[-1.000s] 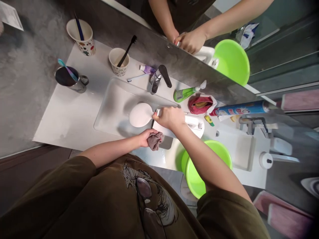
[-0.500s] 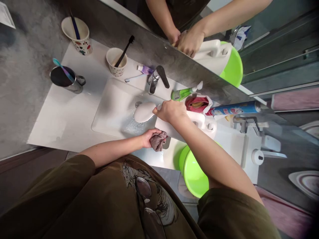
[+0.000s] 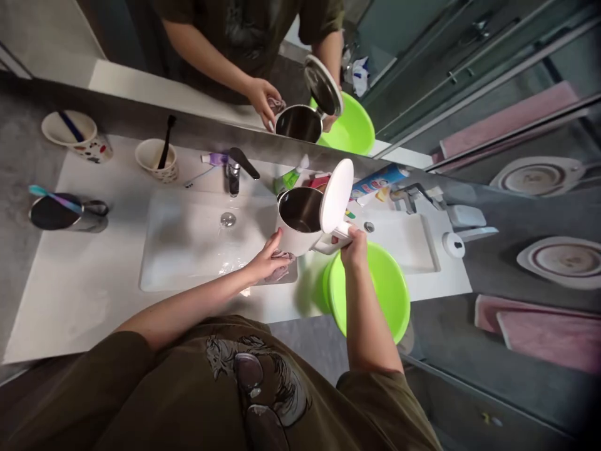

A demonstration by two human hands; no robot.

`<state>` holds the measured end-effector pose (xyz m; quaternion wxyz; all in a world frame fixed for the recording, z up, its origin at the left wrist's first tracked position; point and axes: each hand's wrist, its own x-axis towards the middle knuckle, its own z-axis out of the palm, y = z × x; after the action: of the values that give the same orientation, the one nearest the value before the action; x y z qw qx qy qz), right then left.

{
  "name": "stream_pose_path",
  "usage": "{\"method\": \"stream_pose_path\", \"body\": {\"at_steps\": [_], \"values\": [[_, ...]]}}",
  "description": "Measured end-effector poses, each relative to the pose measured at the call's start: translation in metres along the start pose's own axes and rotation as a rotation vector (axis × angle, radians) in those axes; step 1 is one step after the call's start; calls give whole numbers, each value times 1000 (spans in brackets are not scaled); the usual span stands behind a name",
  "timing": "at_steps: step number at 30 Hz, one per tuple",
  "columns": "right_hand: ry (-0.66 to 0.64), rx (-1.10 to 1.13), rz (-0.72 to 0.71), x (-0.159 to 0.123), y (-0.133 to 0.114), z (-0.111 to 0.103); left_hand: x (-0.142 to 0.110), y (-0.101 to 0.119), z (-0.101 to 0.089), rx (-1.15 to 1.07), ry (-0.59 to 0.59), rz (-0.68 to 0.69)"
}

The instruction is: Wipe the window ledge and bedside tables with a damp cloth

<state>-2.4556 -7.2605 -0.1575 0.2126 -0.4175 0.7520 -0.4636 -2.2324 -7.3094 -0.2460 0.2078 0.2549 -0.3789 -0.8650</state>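
My right hand [image 3: 353, 246] is wrapped round the handle of a white electric kettle [image 3: 293, 239], held above the right rim of the white sink [image 3: 188, 250]. Its round white lid [image 3: 339, 195] stands open, and the dark metal inside shows. My left hand [image 3: 268, 260] is at the kettle's near left side, thumb up by the wall, with a brownish-pink cloth [image 3: 280, 268] held in the fingers. Whether the cloth presses on the kettle I cannot tell. A little water lies in the sink below.
A bright green basin [image 3: 399, 300] stands at the counter's front edge, under my right forearm. Behind the sink are a faucet [image 3: 235, 178], a green bottle [image 3: 287, 180] and a paper cup with a toothbrush [image 3: 157, 163]. A steel mug [image 3: 70, 213] stands at left. The mirror [image 3: 225, 81] borders the back.
The kettle has gone from lying tipped over the sink to nearly upright, its opening now facing up. My right hand has moved back to the right; my left hand brought the cloth beside the kettle.
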Motion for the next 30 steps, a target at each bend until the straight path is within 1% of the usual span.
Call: {"method": "stream_pose_path", "body": {"at_steps": [3, 5, 8, 10, 11, 12, 14, 15, 16, 17, 19, 22, 24, 26, 28, 30], "values": [[166, 193, 29, -9, 32, -7, 14, 0, 10, 222, -42, 51], [254, 178, 30, -12, 47, -12, 22, 0, 15, 329, -95, 66], [389, 48, 38, -18, 59, -23, 32, 2, 20, 448, -136, 80], [460, -18, 54, -24, 57, -29, 39, 4, 23, 488, -130, 88], [517, -62, 42, -27, 52, -30, 43, 6, 25, 493, -119, 88], [588, -129, 3, -31, 46, -31, 47, 7, 26, 489, -106, 84], [701, -317, -158, -37, 28, -29, 56, 10, 28, 458, -95, 62], [714, -430, -257, -39, 18, -26, 60, 11, 28, 435, -103, 47], [688, -540, -342, -40, 8, -23, 65, 12, 28, 412, -118, 32], [635, -634, -394, -39, 0, -19, 69, 13, 28, 393, -137, 18], [533, -799, -402, -35, -12, -10, 79, 16, 26, 378, -167, 0], [434, -960, -322, -23, -19, 1, 94, 20, 26, 392, -206, -14], [388, -1013, -280, -16, -20, 6, 103, 23, 28, 386, -232, -19], [382, -1024, -254, -13, -21, 8, 108, 21, 31, 365, -240, -16], [441, -986, -249, -16, -20, 12, 108, 13, 31, 329, -223, -14], [515, -889, -279, -25, -12, 24, 103, -3, 21, 267, -182, -25]]}}
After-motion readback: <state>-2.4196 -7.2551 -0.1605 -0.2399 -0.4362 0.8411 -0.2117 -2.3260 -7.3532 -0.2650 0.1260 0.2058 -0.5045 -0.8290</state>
